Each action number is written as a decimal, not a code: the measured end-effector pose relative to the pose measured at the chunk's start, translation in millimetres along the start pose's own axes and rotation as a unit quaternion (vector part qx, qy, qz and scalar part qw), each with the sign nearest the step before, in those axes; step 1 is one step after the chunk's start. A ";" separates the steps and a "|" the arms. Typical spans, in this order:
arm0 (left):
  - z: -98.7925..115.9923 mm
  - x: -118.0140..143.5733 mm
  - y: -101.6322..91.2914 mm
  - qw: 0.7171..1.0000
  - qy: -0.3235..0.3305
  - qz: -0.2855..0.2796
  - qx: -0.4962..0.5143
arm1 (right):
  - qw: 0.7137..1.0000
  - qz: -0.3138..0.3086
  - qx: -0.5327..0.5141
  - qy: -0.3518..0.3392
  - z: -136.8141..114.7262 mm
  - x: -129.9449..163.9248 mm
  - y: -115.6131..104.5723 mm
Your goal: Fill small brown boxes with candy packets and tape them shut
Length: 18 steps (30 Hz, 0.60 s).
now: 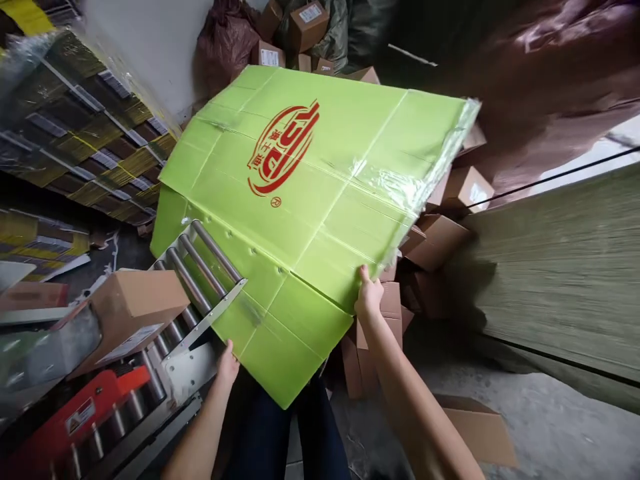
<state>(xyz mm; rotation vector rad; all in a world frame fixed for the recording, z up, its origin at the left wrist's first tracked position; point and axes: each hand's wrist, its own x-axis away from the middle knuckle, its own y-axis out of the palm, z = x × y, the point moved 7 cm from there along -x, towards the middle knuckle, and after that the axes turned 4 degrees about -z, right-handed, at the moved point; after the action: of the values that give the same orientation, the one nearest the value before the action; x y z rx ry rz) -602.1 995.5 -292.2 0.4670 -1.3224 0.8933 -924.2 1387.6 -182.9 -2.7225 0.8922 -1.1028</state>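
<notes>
1. Two bare hands hold one flattened green carton (300, 200): the left hand (227, 363) grips its near lower edge, the right hand (369, 293) pinches its right edge.
2. The carton is bright green with one red logo (284, 150), creased, with plastic film at its far corner; it lies tilted, partly over the roller conveyor (195, 280).
3. One brown box (127, 310) sits on the conveyor, left.
4. Many small brown boxes (440, 233) are heaped beyond.

Large red oval logo with stylised letters and Chinese characters I cannot make out, small registered mark under it, printed on the flattened green carton (310, 193) I hold, white labels on brown boxes (307, 23) far off, print too small to read
</notes>
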 end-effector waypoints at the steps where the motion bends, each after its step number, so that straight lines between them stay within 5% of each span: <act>1: -7.0 4.0 -3.2 1.000 -0.013 -0.001 -0.004 | 1.000 -0.007 -0.003 -0.003 -0.3 4.5 -0.2; 8: -53.3 26.9 -14.7 1.000 -0.016 0.012 0.023 | 0.999 -0.028 0.030 0.011 4.2 27.7 -19.4; 18: -40.6 30.8 -49.0 0.996 0.039 0.078 0.021 | 0.986 -0.054 0.148 0.061 36.9 47.0 -53.3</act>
<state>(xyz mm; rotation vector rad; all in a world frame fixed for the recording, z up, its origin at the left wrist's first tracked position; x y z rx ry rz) -538.6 1005.5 -262.7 0.3621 -1.2827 1.0607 -846.9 1400.9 -166.8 -2.5050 0.5450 -1.3163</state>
